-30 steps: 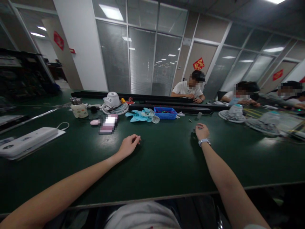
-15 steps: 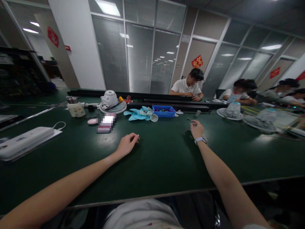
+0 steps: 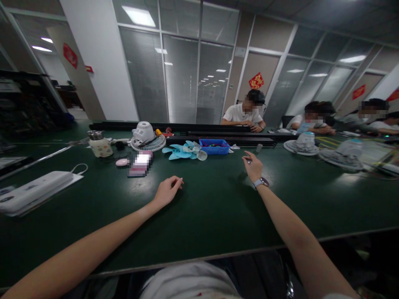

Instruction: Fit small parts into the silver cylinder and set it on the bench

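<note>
My left hand (image 3: 167, 191) rests on the dark green table (image 3: 212, 207), fingers curled in, thumb against the fingertips, nothing visible in it. My right hand (image 3: 253, 166), with a watch on the wrist, is stretched forward and raised slightly. Its thumb and fingertips pinch a tiny pale metal piece (image 3: 248, 159). Just beyond it lie a small grey cylinder (image 3: 258, 147), a blue tray (image 3: 215, 146) of small parts and light blue fan blades (image 3: 183, 150).
A white fan motor on a grille (image 3: 146, 137), a pale jar (image 3: 99, 145), a pink oval thing (image 3: 121, 162) and a white power strip (image 3: 34, 191) lie to the left. More fan parts (image 3: 301, 144) sit to the right. Three people (image 3: 246, 112) work across the table.
My right hand has moved forward and left from beside a dark object to the tiny piece, and its fingers have closed around it. My left hand has stayed put.
</note>
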The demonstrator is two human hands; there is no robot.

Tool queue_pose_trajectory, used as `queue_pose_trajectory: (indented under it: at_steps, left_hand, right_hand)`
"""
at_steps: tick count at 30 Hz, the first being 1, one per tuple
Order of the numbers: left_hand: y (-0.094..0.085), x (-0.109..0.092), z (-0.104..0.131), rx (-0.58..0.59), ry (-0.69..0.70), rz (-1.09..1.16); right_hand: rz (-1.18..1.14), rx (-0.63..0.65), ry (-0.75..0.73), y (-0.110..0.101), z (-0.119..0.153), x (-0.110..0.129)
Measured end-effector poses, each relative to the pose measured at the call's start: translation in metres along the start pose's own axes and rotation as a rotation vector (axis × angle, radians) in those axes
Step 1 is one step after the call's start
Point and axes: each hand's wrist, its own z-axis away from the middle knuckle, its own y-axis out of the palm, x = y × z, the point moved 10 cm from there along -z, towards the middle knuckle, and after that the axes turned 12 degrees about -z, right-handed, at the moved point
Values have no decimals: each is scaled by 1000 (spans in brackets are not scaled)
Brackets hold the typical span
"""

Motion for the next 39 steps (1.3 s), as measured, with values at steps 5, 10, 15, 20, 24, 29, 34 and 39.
queue_pose_trajectory:
  at_steps: [5,10,15,20,24,29,34,39]
  left_hand:
    - [1,0,-1,-5,7,-8]
    - [1,-1,0,-10,11,-16]
    - [0,-1,0,-10,18,-6]
    - [1,-1,0,-4,30,2]
    - [1,-1,1,-4,33,-5]
    - [2,1,0,-3,28,-9]
    - [2,-1,0,-4,27,-12]
    - [1,-3,1,-2,40,-13]
  right_hand:
    - [-87,-98,117,-20,2,-22]
    - [-169,-115,176,-24,6,-31]
    - [-176,-109,183,-27,4,-26]
    - [-126,-88,227,-28,4,-24]
    - [-12,-98,232,-32,5,-20]
    - [67,-56,259,-28,8,-23]
    - [262,98,224,-6,15,-18]
    - [371,200,439,-12,25,-43]
